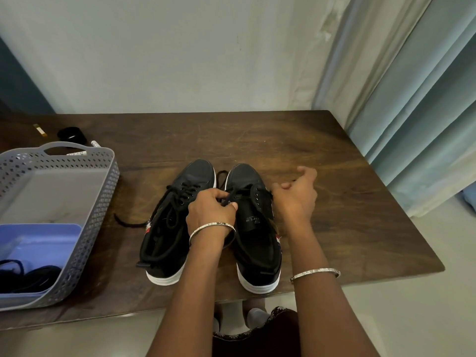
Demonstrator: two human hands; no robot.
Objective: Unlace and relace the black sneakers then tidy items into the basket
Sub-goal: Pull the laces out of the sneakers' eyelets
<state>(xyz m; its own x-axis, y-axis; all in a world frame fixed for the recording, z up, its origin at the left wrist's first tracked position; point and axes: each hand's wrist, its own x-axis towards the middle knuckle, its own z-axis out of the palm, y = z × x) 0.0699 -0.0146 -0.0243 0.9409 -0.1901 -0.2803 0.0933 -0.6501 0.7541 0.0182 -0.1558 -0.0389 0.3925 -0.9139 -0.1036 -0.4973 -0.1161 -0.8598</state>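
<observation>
Tabletop [322, 155] carries everything. Basket [103, 176] sits well left of the fingers, probably parked for the later tidy-up. Black sneakers [198, 173] lie side by side under the fingers, toes away, likely for eyelet access. Left hand [210, 210] pinches the lace [231, 195] over the right-side shoe; right hand [296, 194] is curled just beside it, grip unclear.

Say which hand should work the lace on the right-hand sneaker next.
Probably the left hand: it already pinches the lace over the tongue of the right-hand sneaker. The right hand sits curled beside the outer eyelets; whether it holds lace is unclear.
</observation>
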